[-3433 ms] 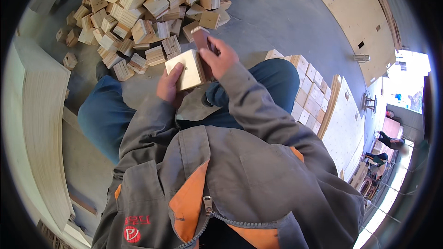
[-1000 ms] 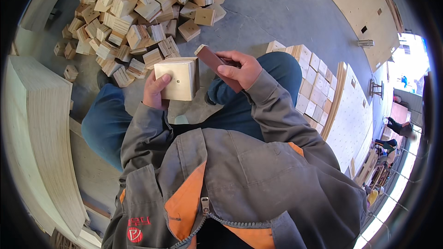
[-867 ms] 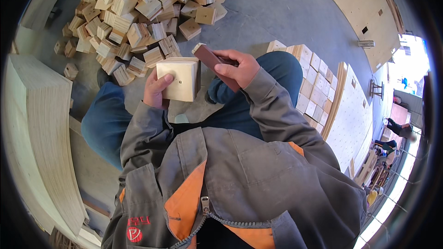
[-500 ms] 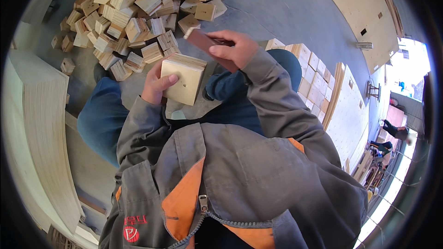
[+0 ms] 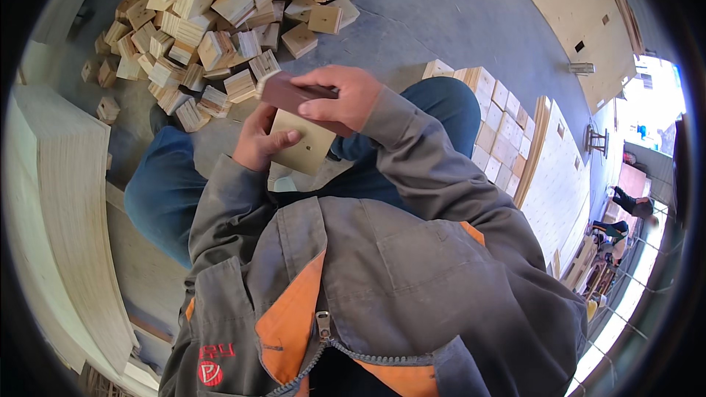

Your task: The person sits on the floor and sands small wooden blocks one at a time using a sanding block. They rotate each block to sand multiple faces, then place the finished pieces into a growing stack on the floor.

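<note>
My left hand (image 5: 265, 137) grips a square plywood block (image 5: 304, 148) by its left side, thumb on the pale face near a small hole. In my right hand (image 5: 346, 99) is a sanding block (image 5: 288, 94), wrapped in reddish-brown sandpaper. It lies across the far edge of the plywood block and hides that edge. Both hands are above the floor between my bent knees.
A large heap of loose plywood blocks (image 5: 193, 26) covers the floor at the far left. Neatly stacked blocks (image 5: 503, 122) stand beside my right knee, next to leaning plywood sheets (image 5: 557, 176). A tall plywood stack (image 5: 66, 213) rises on the left.
My right hand has moved left and down, bringing the sanding block from above onto the plywood block's far edge. The left hand has shifted slightly right, still holding the block.
</note>
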